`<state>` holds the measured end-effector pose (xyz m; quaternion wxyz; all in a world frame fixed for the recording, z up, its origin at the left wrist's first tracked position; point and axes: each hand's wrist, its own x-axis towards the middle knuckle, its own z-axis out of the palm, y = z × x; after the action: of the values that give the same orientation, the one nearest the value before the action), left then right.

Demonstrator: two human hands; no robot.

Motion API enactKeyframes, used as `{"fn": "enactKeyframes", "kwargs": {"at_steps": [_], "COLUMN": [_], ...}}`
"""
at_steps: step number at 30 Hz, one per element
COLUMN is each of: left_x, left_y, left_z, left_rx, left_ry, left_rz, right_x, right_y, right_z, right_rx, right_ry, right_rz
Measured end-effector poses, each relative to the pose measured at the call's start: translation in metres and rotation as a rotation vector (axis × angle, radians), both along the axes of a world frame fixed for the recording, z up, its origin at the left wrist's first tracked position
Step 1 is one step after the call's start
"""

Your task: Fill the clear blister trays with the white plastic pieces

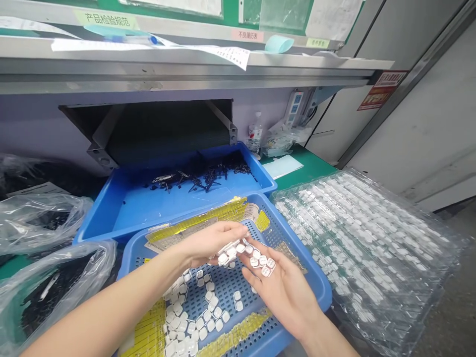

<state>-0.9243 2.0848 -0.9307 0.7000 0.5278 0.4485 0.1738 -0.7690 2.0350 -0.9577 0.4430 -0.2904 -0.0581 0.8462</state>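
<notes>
Over a blue perforated basket, both my hands hold small white square plastic caps, some joined in pairs. My left hand is curled over a cluster of the caps, its thumb on top and its other fingers mostly hidden. Palm up, my right hand carries several caps on its fingers, which touch the left hand's cluster. Beneath them, loose white caps are heaped at the basket's left and front, with a few scattered in its middle.
Behind the basket stands a blue tray with black plastic parts. To the right lies a clear blister tray filled with rows of white pieces. Plastic bags of black parts sit at left. A bottle stands at the back.
</notes>
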Motion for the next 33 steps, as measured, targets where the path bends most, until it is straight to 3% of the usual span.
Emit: {"fn": "enactKeyframes", "kwargs": {"at_steps": [8, 13, 17, 20, 22, 27, 33], "left_x": [0.005, 0.003, 0.006, 0.009, 0.01, 0.012, 0.021], "left_y": [-0.009, -0.007, -0.006, -0.007, -0.008, -0.009, -0.016], "left_z": [0.019, 0.016, 0.011, 0.007, 0.003, -0.001, 0.002], "left_rx": [-0.003, -0.082, -0.203, -0.221, -0.217, -0.169, -0.001], "left_ry": [0.255, 0.154, -0.113, -0.106, -0.111, -0.167, -0.054], "left_rz": [-0.163, -0.196, -0.067, 0.01, 0.015, 0.016, 0.164], "right_x": [-0.003, -0.002, -0.001, 0.0, 0.0, 0.0, -0.006], "right_y": [0.001, 0.0, 0.001, 0.001, 0.0, -0.006, -0.009], "right_z": [-0.003, -0.004, -0.003, -0.002, -0.002, -0.001, 0.001], "right_rx": [-0.002, -0.036, -0.095, -0.125, -0.052, 0.163, 0.339], "right_ry": [0.035, 0.044, 0.01, -0.049, -0.093, -0.273, -0.426], "right_rz": [-0.002, -0.019, -0.063, -0.118, -0.115, 0.006, 0.218]}}
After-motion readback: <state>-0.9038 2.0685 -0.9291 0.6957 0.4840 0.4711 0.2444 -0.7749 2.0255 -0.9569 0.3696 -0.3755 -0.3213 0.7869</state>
